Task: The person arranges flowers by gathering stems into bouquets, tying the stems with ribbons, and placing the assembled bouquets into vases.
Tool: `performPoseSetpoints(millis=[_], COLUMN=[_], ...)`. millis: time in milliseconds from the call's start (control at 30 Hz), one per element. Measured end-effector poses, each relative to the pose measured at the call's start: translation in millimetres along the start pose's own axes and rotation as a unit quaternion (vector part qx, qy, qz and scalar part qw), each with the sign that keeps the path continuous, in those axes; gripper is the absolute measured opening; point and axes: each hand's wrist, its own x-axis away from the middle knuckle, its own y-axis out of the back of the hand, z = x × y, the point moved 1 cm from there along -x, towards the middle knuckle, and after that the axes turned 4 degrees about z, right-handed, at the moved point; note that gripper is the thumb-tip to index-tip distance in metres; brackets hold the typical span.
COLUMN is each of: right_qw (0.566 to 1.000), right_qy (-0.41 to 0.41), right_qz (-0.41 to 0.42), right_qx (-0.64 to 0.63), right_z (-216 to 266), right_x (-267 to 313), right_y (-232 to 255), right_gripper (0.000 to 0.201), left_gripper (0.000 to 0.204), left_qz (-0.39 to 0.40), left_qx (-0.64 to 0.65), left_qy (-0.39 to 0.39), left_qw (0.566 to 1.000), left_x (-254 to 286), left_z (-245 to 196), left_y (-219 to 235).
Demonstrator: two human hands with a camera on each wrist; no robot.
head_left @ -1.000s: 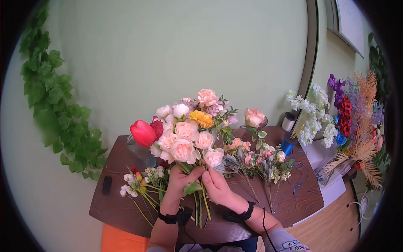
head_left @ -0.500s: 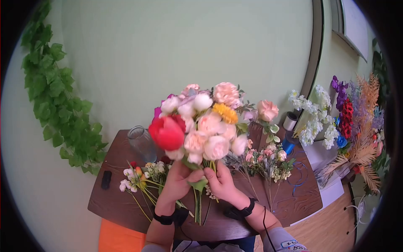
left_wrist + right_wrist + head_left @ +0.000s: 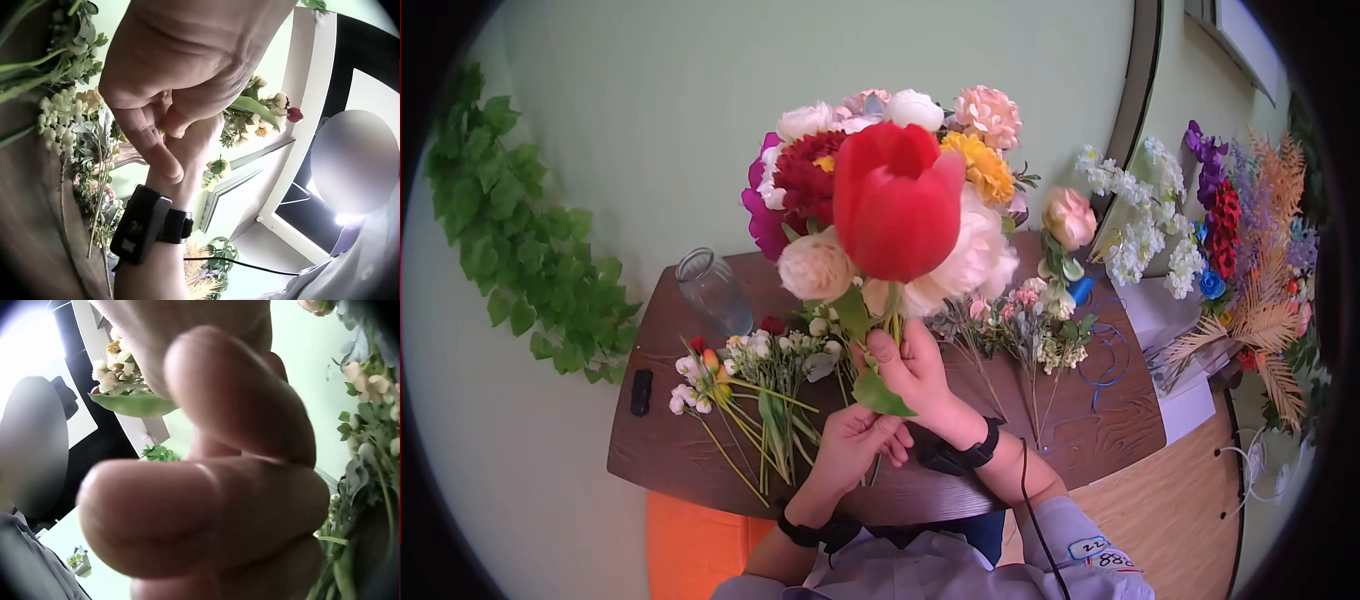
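A mixed bouquet (image 3: 810, 265) of artificial flowers leans toward me over the table. At its front a large red tulip (image 3: 897, 205) hides part of the pale peonies behind. My right hand (image 3: 913, 375) grips the gathered stems (image 3: 892, 322) just under the blooms, fingers curled around them. Lower down, my left hand (image 3: 860, 448) has thumb and fingertips pinched together at the lower stems, mostly hidden by the hand. A green leaf (image 3: 883, 396) hangs between both hands. In the left wrist view, a small yellow-green bit shows between the left fingertips (image 3: 178, 128).
An empty glass vase (image 3: 718, 292) stands at the table's back left. Loose flowers (image 3: 745, 400) lie left of my hands, and more sprays (image 3: 1035, 340) lie to the right beside blue wire (image 3: 1105, 360). A black object (image 3: 641, 392) rests near the left edge. Tall flowers (image 3: 1245, 270) stand far right.
The bouquet has turned and tipped toward me, bringing the red tulip to the front. My left hand has moved from under the blooms down to the lower stems; the right keeps its grip.
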Motion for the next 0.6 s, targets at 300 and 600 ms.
performPoseSetpoints(millis=[300,600], right_qw=[0.997,0.995], right_qy=[0.019,-0.083], right_qz=[0.015,0.046], right_qx=[0.067,-0.017], right_z=[-5.7,4.0], right_x=[-1.8,3.2], right_y=[-5.0,-9.1], right_gripper=[0.028,0.022], left_gripper=[0.023,0.070], left_qz=[-0.085,-0.029], left_qx=[-0.091,-0.033], left_qy=[-0.066,-0.137], left_qw=[0.990,0.990], left_x=[0.0,-0.8], left_z=[-30.2,-29.5], left_y=[10.2,18.2])
